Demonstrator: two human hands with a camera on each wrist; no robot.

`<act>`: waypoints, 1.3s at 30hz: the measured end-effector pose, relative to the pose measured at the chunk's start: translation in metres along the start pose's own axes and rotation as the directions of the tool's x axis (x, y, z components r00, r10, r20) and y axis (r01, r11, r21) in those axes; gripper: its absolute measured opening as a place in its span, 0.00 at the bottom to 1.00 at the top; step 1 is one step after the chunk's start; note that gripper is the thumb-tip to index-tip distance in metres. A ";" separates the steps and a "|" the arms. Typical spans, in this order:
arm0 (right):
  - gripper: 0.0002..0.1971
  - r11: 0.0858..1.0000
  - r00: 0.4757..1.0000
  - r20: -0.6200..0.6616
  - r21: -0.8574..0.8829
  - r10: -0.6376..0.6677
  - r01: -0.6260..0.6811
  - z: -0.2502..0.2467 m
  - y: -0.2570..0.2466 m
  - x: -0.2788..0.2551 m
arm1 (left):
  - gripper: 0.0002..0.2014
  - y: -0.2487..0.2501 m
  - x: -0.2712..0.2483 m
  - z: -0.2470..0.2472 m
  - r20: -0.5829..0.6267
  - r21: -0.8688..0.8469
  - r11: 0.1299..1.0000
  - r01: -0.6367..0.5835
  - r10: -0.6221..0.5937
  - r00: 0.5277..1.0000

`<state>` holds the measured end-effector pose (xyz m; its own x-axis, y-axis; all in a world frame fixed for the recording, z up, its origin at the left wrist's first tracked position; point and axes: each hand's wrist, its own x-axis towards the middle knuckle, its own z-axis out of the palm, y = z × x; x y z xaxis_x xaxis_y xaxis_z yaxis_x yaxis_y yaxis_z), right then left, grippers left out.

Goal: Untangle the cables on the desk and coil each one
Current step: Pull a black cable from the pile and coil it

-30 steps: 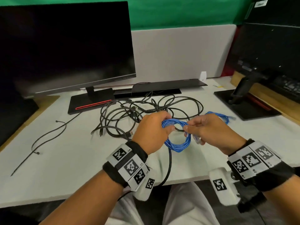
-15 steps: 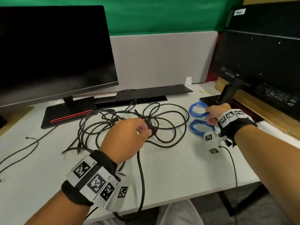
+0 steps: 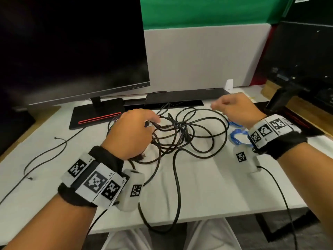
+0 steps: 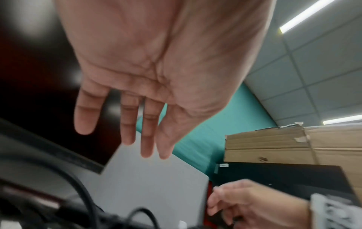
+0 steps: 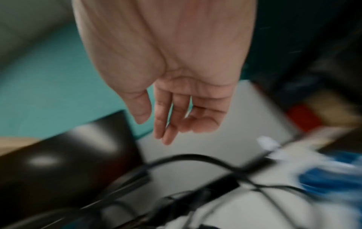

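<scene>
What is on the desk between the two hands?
In the head view, loops of the tangled black cables lie on the white desk between the left hand and the right hand.

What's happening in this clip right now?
A person is sorting cables on a white desk. Two blue coils lie at the right, partly hidden by the right wrist. The left hand is over the tangle of black cables, fingers straight in the wrist view, gripping nothing. The right hand hangs loosely curled above the desk, holding nothing. The black cables are not yet coiled.
</scene>
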<state>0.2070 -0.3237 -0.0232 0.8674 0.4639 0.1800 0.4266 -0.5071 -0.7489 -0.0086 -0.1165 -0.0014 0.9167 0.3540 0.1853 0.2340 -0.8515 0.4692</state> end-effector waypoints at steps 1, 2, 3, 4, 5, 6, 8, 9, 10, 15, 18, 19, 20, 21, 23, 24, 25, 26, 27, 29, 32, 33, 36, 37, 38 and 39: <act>0.12 0.994 0.992 0.069 -0.022 -0.107 0.109 0.006 -0.019 -0.006 | 0.14 -0.006 -0.001 -0.008 -0.024 0.068 0.997 0.033 -0.032 0.999; 0.14 0.978 0.969 0.156 -0.044 -0.193 0.202 0.014 -0.036 -0.011 | 0.15 -0.014 -0.002 -0.013 -0.027 0.142 0.987 0.073 -0.070 0.997; 0.17 0.957 0.937 0.240 -0.081 -0.253 0.279 0.023 -0.051 -0.015 | 0.20 -0.022 -0.005 -0.016 -0.006 0.207 0.971 0.116 -0.117 0.993; 0.23 0.927 0.905 0.312 -0.146 -0.289 0.346 0.033 -0.062 -0.017 | 0.25 -0.031 -0.009 -0.015 0.031 0.252 0.955 0.158 -0.172 0.985; 0.29 0.878 0.877 0.376 -0.253 -0.297 0.406 0.045 -0.070 -0.019 | 0.31 -0.039 -0.013 -0.012 0.075 0.269 0.943 0.195 -0.222 0.972; 0.34 0.805 0.859 0.433 -0.386 -0.273 0.450 0.059 -0.074 -0.019 | 0.35 -0.047 -0.018 -0.007 0.118 0.263 0.939 0.221 -0.259 0.959; 0.41 0.631 0.841 0.522 -0.606 -0.145 0.485 0.085 -0.077 -0.018 | 0.41 -0.060 -0.026 0.005 0.171 0.226 0.944 0.240 -0.280 0.945; 0.43 0.574 0.833 0.550 -0.663 -0.060 0.480 0.097 -0.077 -0.018 | 0.43 -0.065 -0.029 0.010 0.174 0.210 0.949 0.233 -0.271 0.947; 0.43 0.545 0.826 0.564 -0.697 0.016 0.466 0.107 -0.076 -0.017 | 0.43 -0.070 -0.031 0.014 0.169 0.195 0.955 0.225 -0.259 0.951; 0.17 0.740 0.867 0.499 -0.586 0.008 0.330 0.124 -0.070 -0.002 | 0.46 -0.089 -0.030 0.017 0.232 0.157 0.972 0.174 -0.208 0.950; 0.09 0.889 0.925 0.356 -0.371 -0.131 0.268 0.107 -0.078 0.009 | 0.39 -0.101 -0.027 0.014 0.173 0.185 0.971 0.153 -0.186 0.967; 0.10 0.916 0.943 0.293 -0.312 -0.160 0.252 0.099 -0.082 0.014 | 0.35 -0.104 -0.026 0.013 0.145 0.183 0.971 0.157 -0.184 0.972; 0.11 0.948 0.958 0.237 -0.231 -0.165 0.220 0.091 -0.087 0.019 | 0.31 -0.107 -0.025 0.012 0.122 0.183 0.970 0.157 -0.181 0.976; 0.11 0.978 0.971 0.191 -0.122 -0.142 0.167 0.082 -0.093 0.024 | 0.27 -0.108 -0.024 0.012 0.112 0.193 0.969 0.153 -0.177 0.978; 0.12 0.991 0.993 0.092 0.116 -0.077 0.066 0.065 -0.107 0.035 | 0.21 -0.109 -0.021 0.014 0.110 0.223 0.965 0.142 -0.169 0.979; 0.15 0.977 0.999 0.028 0.211 -0.044 0.037 0.057 -0.113 0.040 | 0.19 -0.110 -0.020 0.015 0.106 0.223 0.965 0.138 -0.164 0.981; 0.18 0.959 0.999 -0.030 0.282 -0.011 0.019 0.049 -0.120 0.045 | 0.19 -0.111 -0.020 0.016 0.103 0.210 0.969 0.131 -0.155 0.983; 0.20 0.944 0.998 -0.068 0.329 0.013 0.010 0.042 -0.126 0.048 | 0.22 -0.113 -0.019 0.017 0.101 0.178 0.977 0.117 -0.136 0.986; 0.21 0.935 0.996 -0.087 0.356 0.034 -0.001 0.035 -0.132 0.052 | 0.26 -0.115 -0.018 0.016 0.103 0.119 0.988 0.101 -0.113 0.988; 0.18 0.920 0.993 -0.089 0.390 0.076 -0.036 0.024 -0.142 0.057 | 0.37 -0.119 -0.017 0.013 0.092 -0.096 0.994 0.059 -0.051 0.995; 0.12 0.856 0.990 0.001 0.502 0.143 -0.124 0.010 -0.146 0.062 | 0.51 -0.125 -0.020 0.009 -0.037 -0.342 0.940 0.001 -0.015 0.999; 0.09 0.828 0.988 0.030 0.543 0.150 -0.142 0.007 -0.147 0.062 | 0.52 -0.125 -0.022 0.008 -0.080 -0.370 0.929 -0.012 -0.019 0.997; 0.09 0.821 0.990 0.049 0.554 0.136 -0.140 -0.004 -0.150 0.061 | 0.47 -0.126 -0.028 0.009 -0.080 -0.289 0.957 0.001 -0.025 0.997; 0.11 0.829 0.992 0.029 0.546 0.126 -0.121 -0.007 -0.152 0.062 | 0.41 -0.125 -0.030 0.009 -0.032 -0.188 0.982 0.032 -0.039 0.999; 0.12 0.837 0.993 -0.007 0.540 0.115 -0.093 -0.010 -0.154 0.062 | 0.34 -0.125 -0.031 0.010 0.006 -0.093 0.994 0.049 -0.049 0.999; 0.11 0.846 0.994 -0.048 0.530 0.099 -0.058 -0.010 -0.156 0.060 | 0.29 -0.121 -0.033 0.010 0.010 -0.062 0.996 0.069 -0.068 0.998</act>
<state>0.1954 -0.2239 0.1113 0.9165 0.3762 0.1357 0.1747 -0.0714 -0.9820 -0.0636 -0.0287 -0.0732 0.9019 0.4072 0.1441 0.2757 -0.7995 0.5337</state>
